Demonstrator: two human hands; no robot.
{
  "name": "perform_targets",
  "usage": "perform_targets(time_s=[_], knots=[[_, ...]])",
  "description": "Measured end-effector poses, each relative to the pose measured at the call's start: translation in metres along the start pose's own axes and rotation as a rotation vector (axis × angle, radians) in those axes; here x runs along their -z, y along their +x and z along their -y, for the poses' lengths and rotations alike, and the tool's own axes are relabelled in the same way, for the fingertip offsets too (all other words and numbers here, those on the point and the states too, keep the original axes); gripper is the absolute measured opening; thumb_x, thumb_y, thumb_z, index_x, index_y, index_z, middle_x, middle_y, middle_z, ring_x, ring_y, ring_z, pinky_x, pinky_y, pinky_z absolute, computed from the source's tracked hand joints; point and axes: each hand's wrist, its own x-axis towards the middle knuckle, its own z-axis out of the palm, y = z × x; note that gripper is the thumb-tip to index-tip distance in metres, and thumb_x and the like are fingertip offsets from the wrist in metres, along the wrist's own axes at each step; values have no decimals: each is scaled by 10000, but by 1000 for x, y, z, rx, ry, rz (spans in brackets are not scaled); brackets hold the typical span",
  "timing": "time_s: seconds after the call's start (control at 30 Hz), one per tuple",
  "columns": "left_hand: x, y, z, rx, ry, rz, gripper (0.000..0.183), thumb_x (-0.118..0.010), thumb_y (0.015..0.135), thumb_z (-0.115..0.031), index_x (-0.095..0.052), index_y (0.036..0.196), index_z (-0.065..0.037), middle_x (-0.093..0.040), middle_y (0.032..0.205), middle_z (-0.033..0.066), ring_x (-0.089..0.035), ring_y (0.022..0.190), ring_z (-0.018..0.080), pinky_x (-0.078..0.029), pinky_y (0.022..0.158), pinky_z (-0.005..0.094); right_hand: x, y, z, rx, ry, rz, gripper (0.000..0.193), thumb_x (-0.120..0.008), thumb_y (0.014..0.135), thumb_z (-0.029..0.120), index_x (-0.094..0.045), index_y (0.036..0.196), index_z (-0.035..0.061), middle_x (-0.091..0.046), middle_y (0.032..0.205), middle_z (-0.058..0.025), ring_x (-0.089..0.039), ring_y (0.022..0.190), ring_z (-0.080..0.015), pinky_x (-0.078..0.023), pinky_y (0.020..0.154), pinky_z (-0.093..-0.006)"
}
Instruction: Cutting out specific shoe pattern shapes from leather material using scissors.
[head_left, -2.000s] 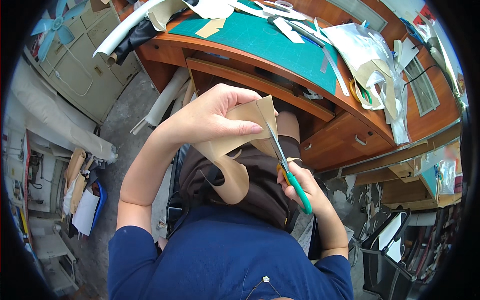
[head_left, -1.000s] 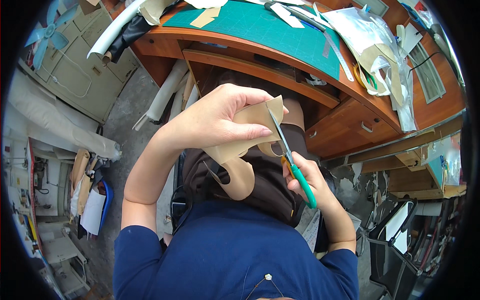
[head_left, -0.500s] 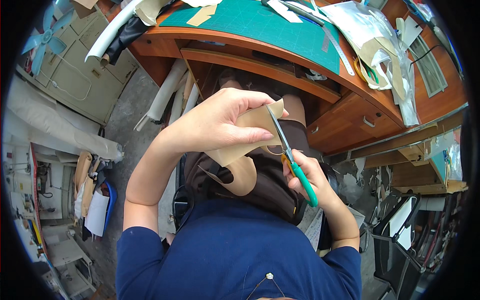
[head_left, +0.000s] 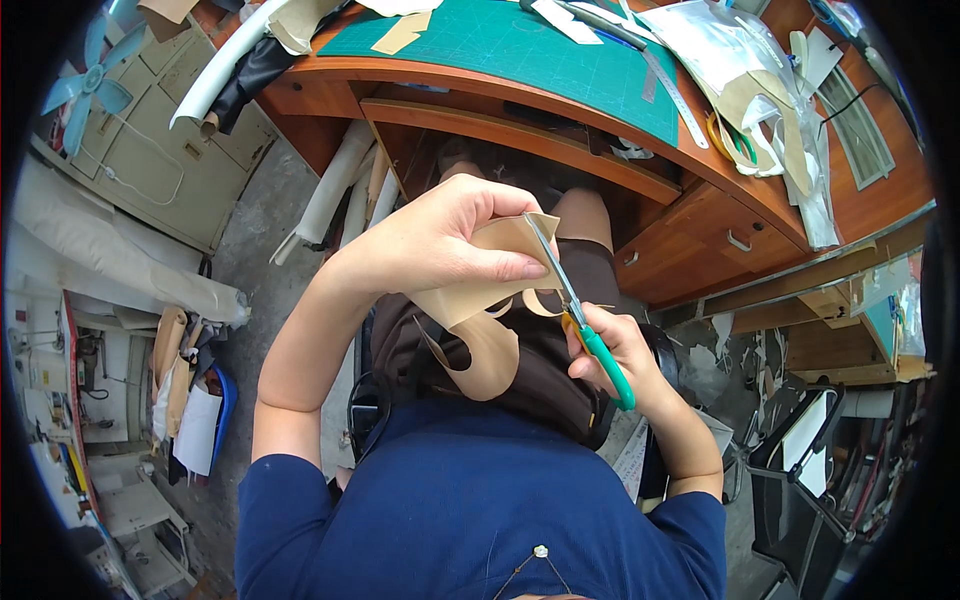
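Observation:
My left hand [head_left: 455,245] pinches a tan, leather-like sheet [head_left: 470,292] above my lap, thumb on its near face and fingers behind it. Below the sheet hangs a curved strip [head_left: 490,365] of the same tan material. Scissors [head_left: 607,368] with green and yellow handles are gripped in my right hand [head_left: 630,350]. Their blades point up and away, lying along the sheet's right edge with the tips near its top corner. A thin curled sliver [head_left: 540,303] of the material dangles beside the blades. Part of my right hand's grip is hidden by the handles.
Ahead stands a wooden desk [head_left: 735,212] with a green cutting mat [head_left: 480,45], a metal ruler [head_left: 680,108] and a plastic bag with tan scraps [head_left: 765,130]. Rolls of material [head_left: 335,195] lean beneath it. A black folding frame [head_left: 800,490] is at right, a blue bin [head_left: 222,410] at left.
The scissors' tips have shifted slightly left along the sheet's upper corner. More of the thin sliver shows beside the blades, and the hanging strip has swung a little.

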Motion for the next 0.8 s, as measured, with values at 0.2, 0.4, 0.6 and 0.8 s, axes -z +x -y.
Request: perform_targets(time_s=[0.2,0.4,0.6,0.8], knots=[[0,6,1,-24,67,92,114,-680,783,-30,-639,887,-6,-645,839,45,-590,810,92,-464,753,239,3,1,1,-21,50,72,400,-778,754,306,-477,749,43,-436,617,-28,-379,555,-104,-329,508,-269],[-14,15,-6,126,-55,103,151,-703,814,-127,-642,901,-20,-662,833,27,-597,790,69,-472,715,226,17,4,20,221,-3,-390,429,-834,689,186,-512,928,33,-472,674,-6,-449,566,-89,-378,515,-248],[-47,45,4,91,58,77,257,-696,776,-76,-596,1000,0,-629,909,28,-576,842,81,-465,767,232,26,-20,-7,44,-115,-474,229,-682,788,83,-493,902,21,-525,772,-60,-489,693,-104,-428,630,-289],[23,9,29,111,-10,-108,269,-705,766,-169,-469,829,-56,-503,739,-18,-477,676,55,-388,619,189,127,-178,-156,-226,-47,-1324,417,-652,754,94,-493,1129,8,-591,857,-42,-568,715,-97,-466,581,-237]])
